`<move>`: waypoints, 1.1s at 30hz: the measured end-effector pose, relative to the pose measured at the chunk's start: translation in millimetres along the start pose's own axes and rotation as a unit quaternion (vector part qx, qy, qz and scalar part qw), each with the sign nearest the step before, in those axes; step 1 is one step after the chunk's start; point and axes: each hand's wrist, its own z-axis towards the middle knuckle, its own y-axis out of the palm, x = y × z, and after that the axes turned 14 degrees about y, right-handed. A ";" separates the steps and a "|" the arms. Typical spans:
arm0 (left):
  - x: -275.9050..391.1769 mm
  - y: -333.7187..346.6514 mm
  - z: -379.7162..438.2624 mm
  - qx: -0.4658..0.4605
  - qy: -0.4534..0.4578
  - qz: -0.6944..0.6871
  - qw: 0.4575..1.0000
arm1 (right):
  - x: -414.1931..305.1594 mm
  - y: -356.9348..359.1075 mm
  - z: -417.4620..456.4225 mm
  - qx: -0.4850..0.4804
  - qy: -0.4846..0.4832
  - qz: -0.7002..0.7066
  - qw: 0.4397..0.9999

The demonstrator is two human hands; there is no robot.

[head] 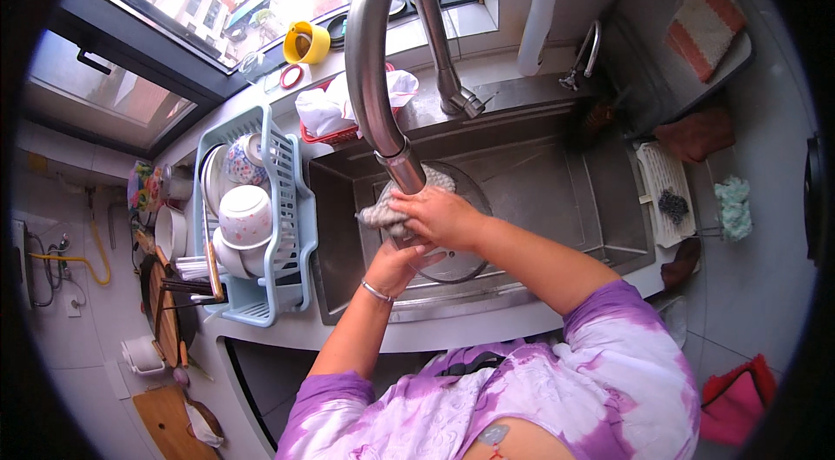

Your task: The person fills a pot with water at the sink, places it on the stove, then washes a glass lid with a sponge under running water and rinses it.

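Note:
A clear glass pot lid (460, 266) is tilted over the left part of the stainless steel sink (541, 179), beneath the faucet spout. My left hand (395, 266), with a bracelet at the wrist, grips the lid near its lower left; its fingers show through the glass. A light knitted dishcloth (383, 213) is bunched under my right hand (445, 220), which presses it against the lid. The curved metal faucet (367, 62) hides part of the cloth and the lid's far side. I cannot make out any running water.
Left of the sink, a light blue dish rack (287, 199) holds bowls and plates. Behind it sits a red basket (331, 135) with white bags. A white spray bottle (540, 16) stands at the back. A white drainer tray (659, 179) with a steel scourer (672, 205) lies at right.

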 end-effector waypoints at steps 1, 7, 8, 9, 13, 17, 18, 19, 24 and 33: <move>2.5 2.8 -1.0 -0.003 -0.003 -0.015 1.000 | 9.0 -3.5 6.7 0.000 0.017 0.016 1.000; -4.3 1.7 -6.0 -0.006 0.009 -0.065 0.998 | 90.7 -2.7 11.1 -0.036 0.109 0.224 0.968; -4.3 2.7 -6.1 -0.005 0.015 -0.066 0.998 | 97.5 -4.5 3.0 -0.034 0.138 0.257 0.956; -4.3 3.3 -6.4 -0.005 0.020 -0.071 0.997 | 103.6 -4.1 -7.5 -0.035 0.170 0.288 0.942; -2.9 -3.7 -6.5 0.016 0.051 -0.114 0.992 | 92.3 1.2 -51.4 0.009 0.301 0.288 0.909; 1.4 1.9 -2.9 0.027 0.087 -0.119 0.989 | 88.1 44.2 -84.6 0.149 0.186 0.186 0.953; 2.8 1.5 -2.5 0.029 0.086 -0.123 0.988 | 71.9 37.1 -88.4 0.145 0.197 0.161 0.956; 3.9 1.5 -2.2 0.030 0.085 -0.126 0.988 | 72.3 36.4 -89.5 0.141 0.193 0.170 0.956; 3.3 6.2 -6.1 0.009 0.055 -0.099 0.994 | 91.6 19.5 -76.4 0.099 0.196 0.215 0.952; 3.2 20.7 -1.5 -0.057 -0.019 -0.014 0.998 | 78.6 -23.4 7.9 -0.032 0.116 0.340 0.933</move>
